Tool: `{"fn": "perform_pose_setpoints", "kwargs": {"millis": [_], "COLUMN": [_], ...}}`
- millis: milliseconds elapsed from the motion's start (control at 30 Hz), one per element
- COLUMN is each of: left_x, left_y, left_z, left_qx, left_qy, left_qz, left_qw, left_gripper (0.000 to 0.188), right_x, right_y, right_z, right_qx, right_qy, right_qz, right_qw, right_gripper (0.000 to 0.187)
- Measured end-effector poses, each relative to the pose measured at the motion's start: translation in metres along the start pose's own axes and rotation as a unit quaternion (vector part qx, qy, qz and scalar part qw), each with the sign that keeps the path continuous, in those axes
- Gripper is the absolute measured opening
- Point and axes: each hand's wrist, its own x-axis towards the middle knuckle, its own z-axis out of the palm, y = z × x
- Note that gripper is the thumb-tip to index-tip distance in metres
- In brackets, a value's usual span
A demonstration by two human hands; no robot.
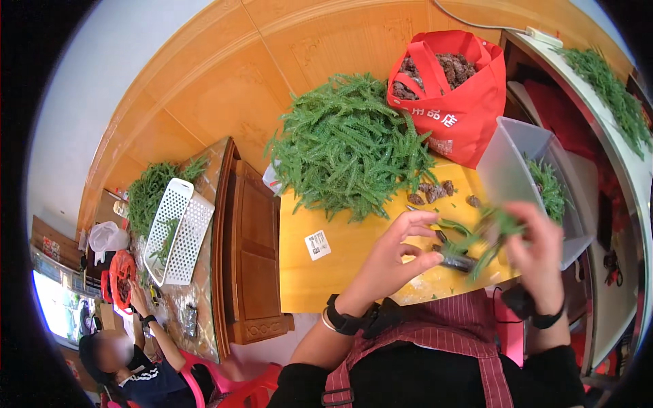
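Observation:
My left hand (401,253) is over the yellow tabletop (333,279), thumb and fingers apart with nothing seen between them. Just right of its thumb lies a small dark bundle (457,261) that looks like a plastic-wrapped plug. My right hand (539,250), smeared by motion, pinches a green sprig (500,228) at the table's right side. Dark brown clumps (432,192) lie beyond my hands. A big heap of feathery green sprigs (350,146) fills the far part of the table.
A red bag (469,112) of brown clumps stands at the back right. Beside it, a clear plastic bin (507,153) holds more sprigs. On the left, a person (146,370) works at another table with white perforated baskets (194,241). A wooden cabinet (262,251) stands between.

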Motion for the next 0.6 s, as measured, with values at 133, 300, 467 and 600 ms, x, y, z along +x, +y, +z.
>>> {"fn": "perform_pose_setpoints", "kwargs": {"millis": [133, 300, 467, 600], "left_x": [-0.005, -0.009, -0.004, -0.004], "left_y": [-0.010, -0.015, -0.020, -0.036], "left_z": [-0.018, -0.043, -0.046, -0.053], "left_qx": [0.017, -0.145, -0.206, -0.297], "left_qy": [0.047, 0.175, 0.238, 0.280], "left_qz": [0.075, 0.012, -0.009, -0.065], "left_qw": [0.996, 0.974, 0.949, 0.911], "left_gripper": [0.040, 0.030, 0.029, 0.029], "right_x": [0.014, 0.014, 0.015, 0.050], "right_y": [0.024, 0.040, 0.008, 0.045], "right_z": [-0.061, -0.066, 0.010, 0.082], "right_qx": [-0.154, -0.409, -0.063, -0.066], "right_qy": [0.184, 0.189, -0.118, -0.221], "right_qz": [0.003, -0.057, -0.022, -0.013], "right_qw": [0.971, 0.891, 0.991, 0.973], "right_gripper": [0.036, 0.045, 0.037, 0.030]}}
